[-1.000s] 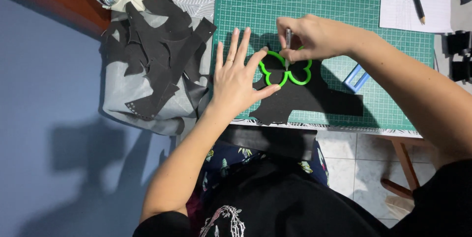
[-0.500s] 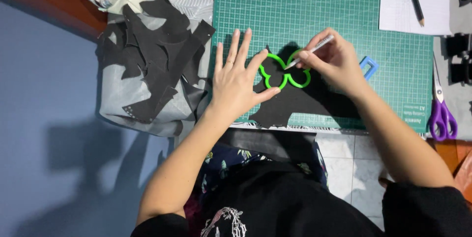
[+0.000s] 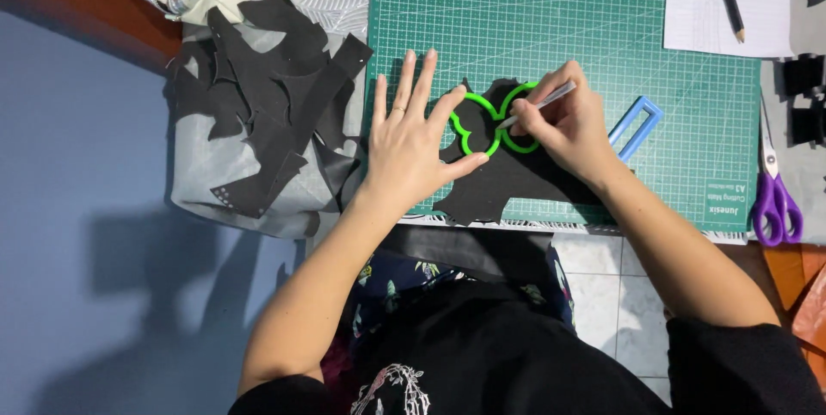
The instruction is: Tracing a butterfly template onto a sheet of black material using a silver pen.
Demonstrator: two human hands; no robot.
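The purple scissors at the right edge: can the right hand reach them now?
Probably not at once: the right hand holds a white pen against the green template. The purple scissors themselves lie uncovered.

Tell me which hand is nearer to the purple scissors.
Right. The right hand, holding a white pen at the green stencil, is closer to the purple scissors; the left hand lies farther away.
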